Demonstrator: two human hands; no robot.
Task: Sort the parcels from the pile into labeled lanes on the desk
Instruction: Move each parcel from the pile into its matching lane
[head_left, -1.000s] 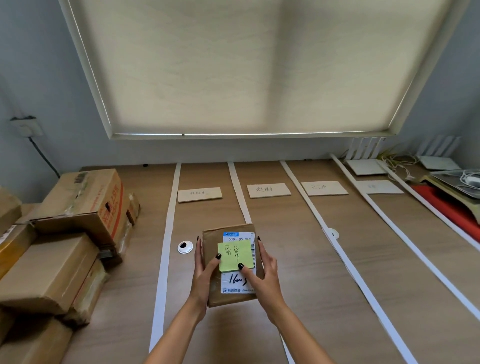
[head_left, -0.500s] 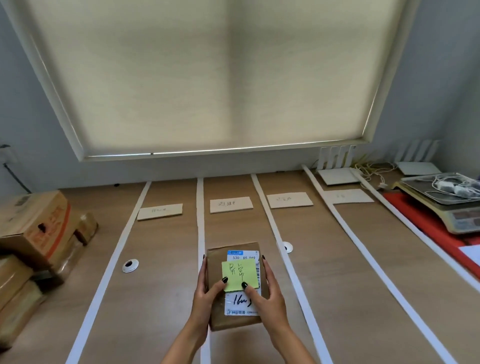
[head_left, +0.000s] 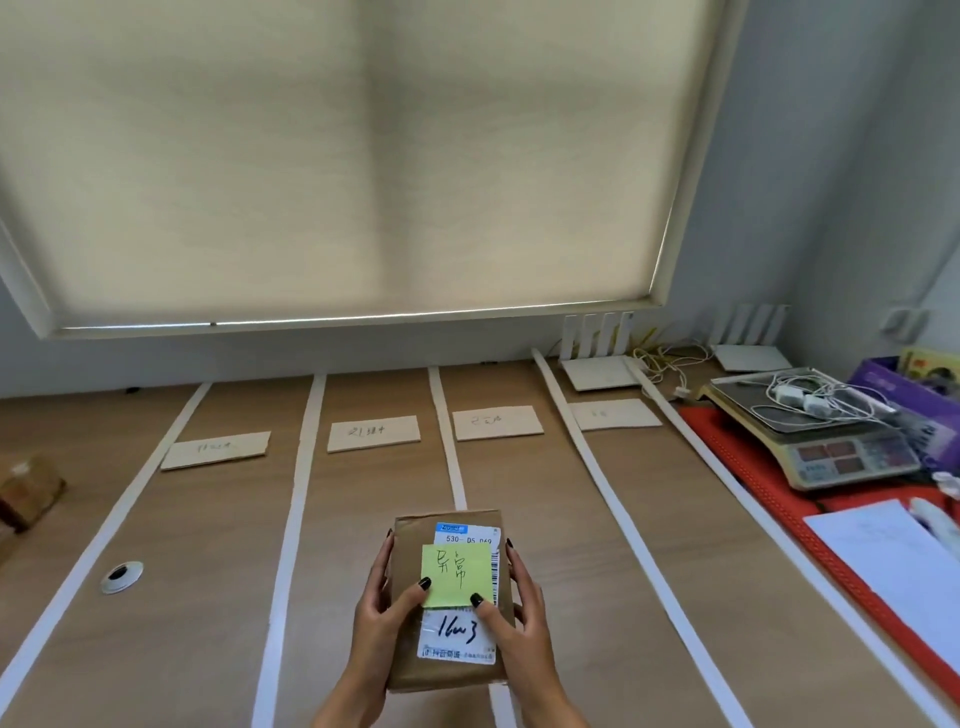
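The cardboard pile (head_left: 28, 488) slides off at 9 o'clock as the view swings right. Left hand (head_left: 382, 618) and right hand (head_left: 519, 618) clasp the flat brown parcel with the green sticky note (head_left: 447, 597) over the white tape strip (head_left: 454, 467), heading toward the lanes at 1 o'clock; lane still undecided, I'd say.

Strips of tape (head_left: 298, 499) ran from the desk's (head_left: 597, 571) near edge toward its far edge, dividing it into lanes; a label card (head_left: 215, 450) lay near the far edge in the leftmost lane, with further cards (head_left: 373, 433) in the lanes to its right; the parcel (head_left: 410, 551) sat over one strip near the near edge, the left hand (head_left: 382, 618) on its left side, the right hand (head_left: 522, 618) on its right; a scale (head_left: 810, 441) stood at the right edge; a box (head_left: 28, 486) sat at the left edge.
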